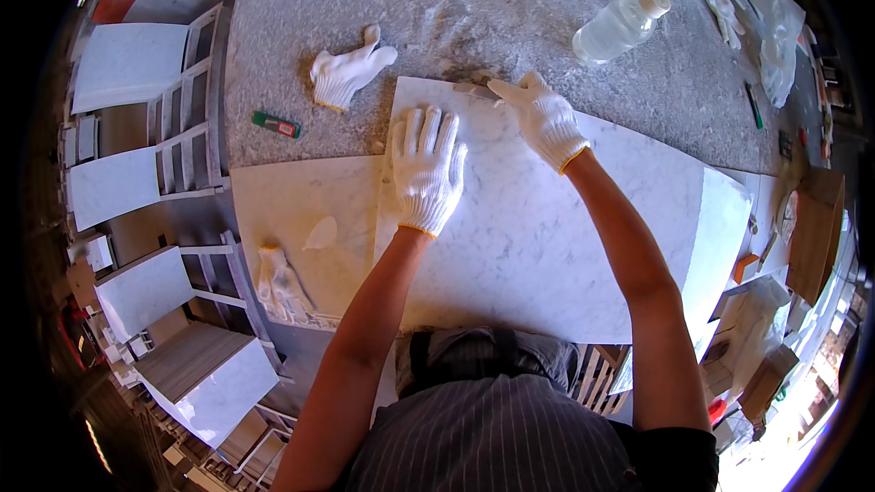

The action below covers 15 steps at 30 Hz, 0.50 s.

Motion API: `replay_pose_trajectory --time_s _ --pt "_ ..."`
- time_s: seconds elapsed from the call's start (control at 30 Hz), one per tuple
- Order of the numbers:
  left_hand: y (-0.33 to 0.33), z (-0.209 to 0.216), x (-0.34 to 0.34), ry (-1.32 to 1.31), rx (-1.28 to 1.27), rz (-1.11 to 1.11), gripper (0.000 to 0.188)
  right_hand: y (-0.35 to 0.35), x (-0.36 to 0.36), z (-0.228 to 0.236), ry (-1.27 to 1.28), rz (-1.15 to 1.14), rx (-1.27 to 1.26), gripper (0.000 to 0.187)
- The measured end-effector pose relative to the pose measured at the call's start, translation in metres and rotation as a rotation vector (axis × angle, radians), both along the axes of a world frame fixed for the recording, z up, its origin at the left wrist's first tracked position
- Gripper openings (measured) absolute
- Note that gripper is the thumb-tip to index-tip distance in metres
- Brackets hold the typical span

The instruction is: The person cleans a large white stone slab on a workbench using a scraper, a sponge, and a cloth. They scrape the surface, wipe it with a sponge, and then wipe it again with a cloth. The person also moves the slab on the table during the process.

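Note:
A white, grey-veined marble slab (pixel 538 228) lies in front of me. My left hand (pixel 427 169), in a white knit glove with a yellow cuff, rests flat on its left part, fingers stretched toward the far edge. At that far edge is my right hand (pixel 544 118), gloved alike, its fingers closed at the end of a small flat grey-brown piece (pixel 474 89). What kind of piece this is cannot be made out, and the fingertips partly hide their grip.
Beyond the slab, a dusty grey worktop (pixel 437 9) holds a loose white glove (pixel 351 68), a small green-and-red object (pixel 276 124) and a clear bottle (pixel 622 27). Another glove (pixel 283 284) lies at the near left. White panels (pixel 128 66) rest on racks along the left.

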<state>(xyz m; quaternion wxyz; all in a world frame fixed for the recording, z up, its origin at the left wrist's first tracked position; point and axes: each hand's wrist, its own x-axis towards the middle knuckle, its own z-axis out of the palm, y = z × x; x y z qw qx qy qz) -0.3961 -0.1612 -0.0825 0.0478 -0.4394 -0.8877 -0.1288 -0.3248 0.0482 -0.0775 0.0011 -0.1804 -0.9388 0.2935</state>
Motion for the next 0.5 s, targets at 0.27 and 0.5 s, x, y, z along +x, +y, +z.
replay_pose_trajectory --time_s 0.27,0.5 --pt "0.001 0.001 0.001 0.006 0.059 -0.029 0.039 -0.014 0.021 -0.014 0.309 -0.084 -0.150 0.032" --pt "-0.004 0.002 0.019 -0.413 0.451 0.019 0.039 -0.060 0.057 0.017 0.229 -0.502 -0.834 0.037"
